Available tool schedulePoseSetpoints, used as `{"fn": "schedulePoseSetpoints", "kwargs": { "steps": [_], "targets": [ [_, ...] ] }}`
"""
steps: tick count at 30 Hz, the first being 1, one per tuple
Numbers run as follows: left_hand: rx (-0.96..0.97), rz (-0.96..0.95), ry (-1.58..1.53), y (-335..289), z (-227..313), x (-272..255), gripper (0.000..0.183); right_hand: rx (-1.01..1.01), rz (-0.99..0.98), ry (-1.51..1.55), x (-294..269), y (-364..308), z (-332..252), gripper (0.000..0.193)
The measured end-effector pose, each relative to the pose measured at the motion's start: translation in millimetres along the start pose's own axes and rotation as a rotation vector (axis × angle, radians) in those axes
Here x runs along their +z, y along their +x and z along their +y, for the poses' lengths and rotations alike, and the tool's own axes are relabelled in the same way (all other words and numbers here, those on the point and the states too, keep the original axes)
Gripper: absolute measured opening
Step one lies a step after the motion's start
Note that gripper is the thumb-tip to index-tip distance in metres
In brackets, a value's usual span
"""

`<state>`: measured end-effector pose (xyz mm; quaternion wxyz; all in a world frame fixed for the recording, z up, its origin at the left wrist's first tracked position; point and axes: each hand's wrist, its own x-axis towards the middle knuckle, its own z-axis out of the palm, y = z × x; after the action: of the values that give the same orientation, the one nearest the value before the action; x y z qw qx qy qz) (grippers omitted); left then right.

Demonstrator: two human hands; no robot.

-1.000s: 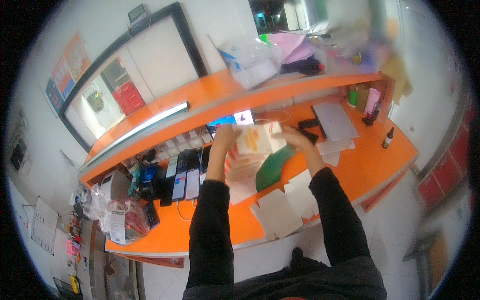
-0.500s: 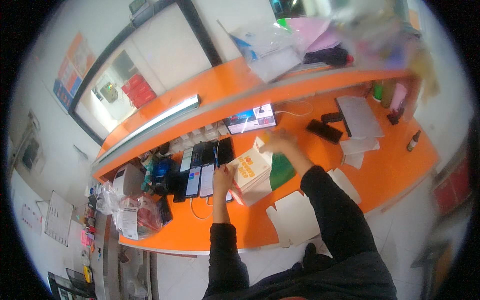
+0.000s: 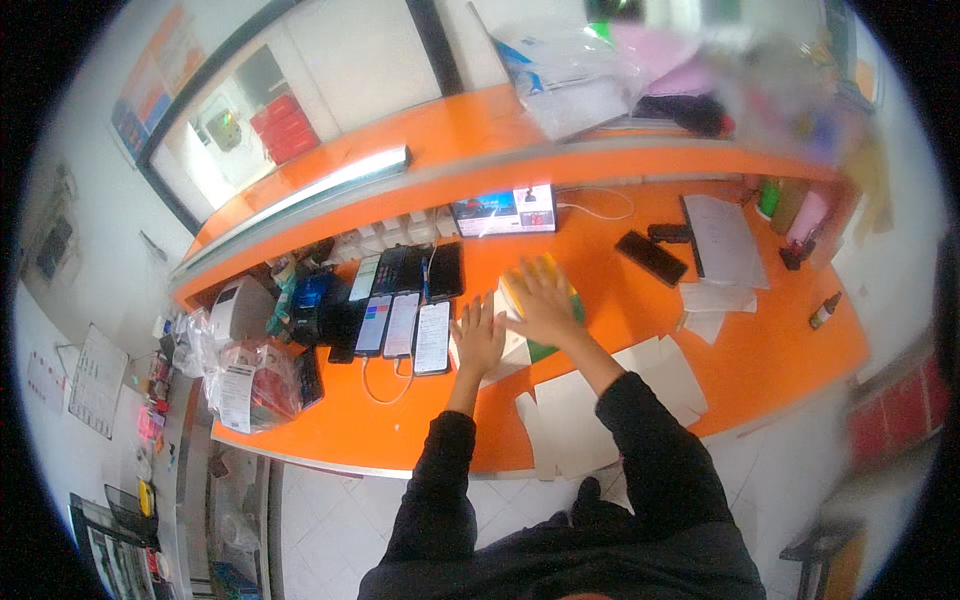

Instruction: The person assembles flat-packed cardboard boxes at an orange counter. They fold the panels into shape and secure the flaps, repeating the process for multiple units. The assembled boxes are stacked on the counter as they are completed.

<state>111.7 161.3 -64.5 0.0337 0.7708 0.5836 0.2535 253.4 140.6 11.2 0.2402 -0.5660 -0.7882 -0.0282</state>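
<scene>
A small cardboard box or carton (image 3: pixel 512 357), white with green and yellow parts, lies on the orange counter (image 3: pixel 440 440) under my two hands. My left hand (image 3: pixel 480 342) rests at its left side, fingers stretched out and pointing away from me. Flat across the top lies my right hand (image 3: pixel 545 308), its fingers spread. Neither hand grips anything. Much of the box is covered by the hands, so its print is mostly hidden. Nearer to me, a flat cut piece of pale card (image 3: pixel 590 418) reaches to the counter's front edge.
Left of the box lie several phones (image 3: pixel 432 338), some on white cables. A lit tablet screen (image 3: pixel 507 212) stands behind. To the right are a black phone (image 3: pixel 650 258), papers (image 3: pixel 722 240) and a small bottle (image 3: pixel 825 311). A bagged package (image 3: pixel 262 385) sits at the left end.
The box's printed face was visible between my hands; now both hands lie over it. My right hand has come down and nearer, and my left hand has moved right onto the box, fingers opened.
</scene>
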Motion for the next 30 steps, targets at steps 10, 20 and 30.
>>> {"fn": "schedulePoseSetpoints", "kwargs": {
  "steps": [10, 20, 30],
  "targets": [
    [0.159, 0.130, 0.049, -0.5, 28.5, -51.1, 0.040, -0.343, -0.649, 0.245, -12.5, -207.3, 31.2, 0.055],
    [0.332, 0.260, -0.080, -15.7, 59.8, -94.0, 0.028, 0.214, -0.285, 0.836, -11.8, -193.7, 41.0, 0.016],
    [0.026, 0.309, -1.344, -124.0, 150.3, -68.6, 0.056, 0.544, 0.328, 1.331, -73.0, -184.4, 8.0, 0.010]
  ]
}}
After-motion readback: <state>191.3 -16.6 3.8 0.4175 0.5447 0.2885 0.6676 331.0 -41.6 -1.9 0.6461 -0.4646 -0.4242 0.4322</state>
